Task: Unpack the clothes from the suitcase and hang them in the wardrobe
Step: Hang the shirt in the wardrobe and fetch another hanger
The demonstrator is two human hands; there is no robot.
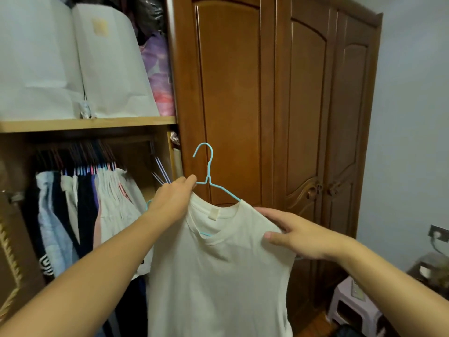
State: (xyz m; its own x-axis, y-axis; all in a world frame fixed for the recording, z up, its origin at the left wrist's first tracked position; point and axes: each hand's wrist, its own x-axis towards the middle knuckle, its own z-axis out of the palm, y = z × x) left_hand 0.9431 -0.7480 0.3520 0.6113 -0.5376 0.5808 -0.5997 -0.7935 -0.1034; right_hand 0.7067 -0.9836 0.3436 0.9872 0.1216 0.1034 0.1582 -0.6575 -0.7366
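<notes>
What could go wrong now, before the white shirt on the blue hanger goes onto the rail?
1. The left hand holds the hanger only near its neck, so the shirt may tilt and slide off the right shoulder, where the right hand grips only the cloth.
2. The rail is crowded with hanging clothes; the hook may catch a neighbouring hanger.

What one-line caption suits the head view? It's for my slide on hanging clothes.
Left hand grips a blue hanger carrying a cream T-shirt; right hand holds its shoulder.
</notes>
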